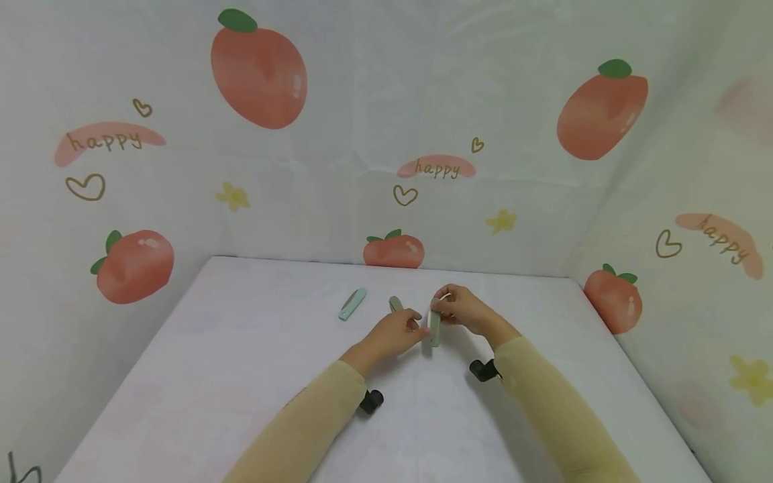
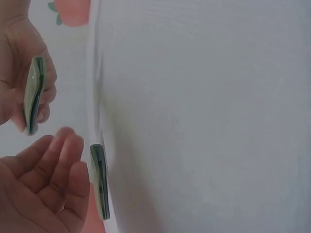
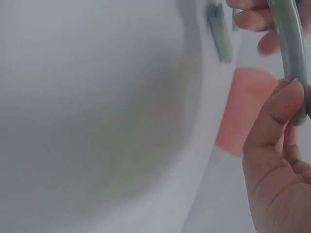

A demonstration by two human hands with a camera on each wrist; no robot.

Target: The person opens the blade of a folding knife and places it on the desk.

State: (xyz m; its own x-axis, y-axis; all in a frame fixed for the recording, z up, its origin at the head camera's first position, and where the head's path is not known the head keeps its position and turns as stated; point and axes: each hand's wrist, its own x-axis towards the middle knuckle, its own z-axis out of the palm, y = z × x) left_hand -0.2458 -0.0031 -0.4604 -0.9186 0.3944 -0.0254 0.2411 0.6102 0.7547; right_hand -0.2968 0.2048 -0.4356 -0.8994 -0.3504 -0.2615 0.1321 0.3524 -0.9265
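So right now the right hand (image 1: pixel 461 310) pinches a pale green clip (image 1: pixel 434 327) just above the white worktop (image 1: pixel 241 376); the left hand (image 1: pixel 395 331) sits beside it, fingers relaxed, holding nothing. Looks like early days: only one is picked up. Count: three clips total, with an olive clip (image 1: pixel 395 304) and a light blue clip (image 1: pixel 353 303) lying flat.

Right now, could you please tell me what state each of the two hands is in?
Left hand: open, fingers loosely curled, holding nothing, close beside the green clip.
Right hand: holding the green clip, pinched between thumb and fingers.
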